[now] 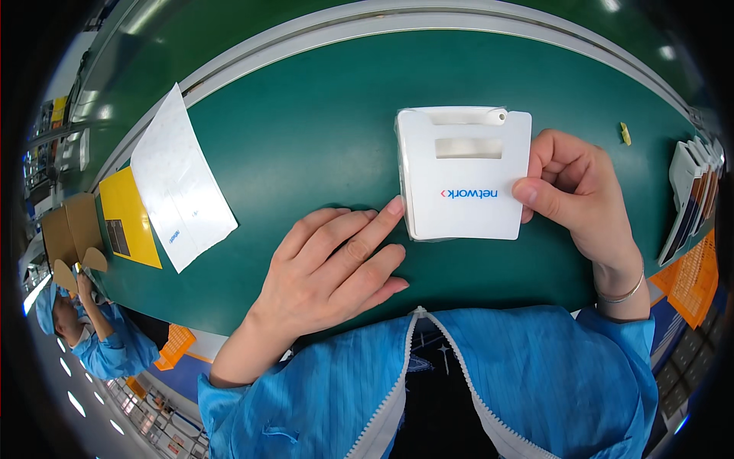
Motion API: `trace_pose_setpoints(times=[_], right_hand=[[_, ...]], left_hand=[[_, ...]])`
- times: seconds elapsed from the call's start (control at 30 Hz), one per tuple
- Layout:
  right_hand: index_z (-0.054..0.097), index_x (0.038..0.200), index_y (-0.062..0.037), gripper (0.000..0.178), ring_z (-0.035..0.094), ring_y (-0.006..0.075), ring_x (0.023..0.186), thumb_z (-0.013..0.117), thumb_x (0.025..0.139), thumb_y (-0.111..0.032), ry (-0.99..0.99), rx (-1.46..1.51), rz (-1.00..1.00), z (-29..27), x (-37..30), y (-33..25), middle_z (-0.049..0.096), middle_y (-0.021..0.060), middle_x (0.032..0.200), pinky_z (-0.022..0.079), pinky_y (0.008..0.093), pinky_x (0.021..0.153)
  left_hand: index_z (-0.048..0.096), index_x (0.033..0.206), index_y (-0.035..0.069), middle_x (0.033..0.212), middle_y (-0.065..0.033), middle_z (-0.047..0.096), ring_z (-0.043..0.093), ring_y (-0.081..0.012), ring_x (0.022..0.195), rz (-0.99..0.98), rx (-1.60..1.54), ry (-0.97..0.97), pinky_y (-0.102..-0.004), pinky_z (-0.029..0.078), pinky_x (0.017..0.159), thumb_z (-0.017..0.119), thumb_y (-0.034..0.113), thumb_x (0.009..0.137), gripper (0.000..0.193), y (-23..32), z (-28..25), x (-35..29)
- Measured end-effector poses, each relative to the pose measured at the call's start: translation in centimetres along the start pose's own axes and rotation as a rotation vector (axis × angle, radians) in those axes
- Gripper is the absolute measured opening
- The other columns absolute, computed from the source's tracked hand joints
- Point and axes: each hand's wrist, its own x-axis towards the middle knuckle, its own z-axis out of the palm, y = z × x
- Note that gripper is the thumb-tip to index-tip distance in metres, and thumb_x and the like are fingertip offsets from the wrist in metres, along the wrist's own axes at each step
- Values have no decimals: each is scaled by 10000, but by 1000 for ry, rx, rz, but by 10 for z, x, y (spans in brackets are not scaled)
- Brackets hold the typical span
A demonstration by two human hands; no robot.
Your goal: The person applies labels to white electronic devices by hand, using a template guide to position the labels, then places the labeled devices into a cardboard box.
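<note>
A white flat case (466, 218) with a rectangular slot and printed lettering, upside down to me, is at the middle of the green table. Clear film seems to edge its left side and top. My right hand (577, 187) pinches its right edge between thumb and fingers. My left hand (329, 268) lies with fingers stretched out on the left, its index fingertip at the case's left edge. Whether the case rests on the table or is lifted a little, I cannot tell.
A white sheet (183, 183) and a yellow card (126, 218) lie at the left. Several white-edged cases (692, 191) stand at the right edge, near a small yellow scrap (625, 134). Orange papers (692, 279) hang below them. Another person (107, 329) in blue works at far left, by a brown carton (73, 229).
</note>
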Motion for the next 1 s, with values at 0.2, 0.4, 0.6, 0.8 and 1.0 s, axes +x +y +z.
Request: trace_pose_setpoints(times=[0.2,0.4,0.6,0.8,1.0], right_hand=[[585,854,6,127,600,59,656,697,869,-51,2,-6,-4,1,1,1,632,27,739,477,180,616],[581,852,7,136,603,63,664,704,864,-52,-1,-12,2,1,0,-2,637,35,744,479,183,621],[573,848,4,144,607,62,689,710,860,-38,5,-13,16,3,-1,-2,642,34,761,481,187,638],[564,840,-8,153,608,58,695,714,855,-29,19,-23,42,6,-2,-5,646,32,775,483,186,648],[565,832,-17,154,605,52,692,718,849,-25,41,-26,68,7,-3,-6,645,28,773,483,187,640]], left_hand=[[581,954,110,1243,-103,637,600,-206,984,-29,28,-20,-332,502,856,716,332,798,303,1,-1,2],[621,962,72,1252,-141,627,603,-264,987,-5,4,-14,-376,512,815,781,328,732,380,0,-2,2],[722,1079,193,958,-30,574,526,-204,865,30,120,87,-401,505,838,770,375,737,389,1,-1,-4],[730,1113,247,895,6,480,460,-166,838,-10,201,56,-392,484,867,748,428,746,409,4,-3,-4],[725,1127,254,946,19,511,473,-152,861,-42,193,31,-404,465,908,742,439,756,414,5,-4,-4]])
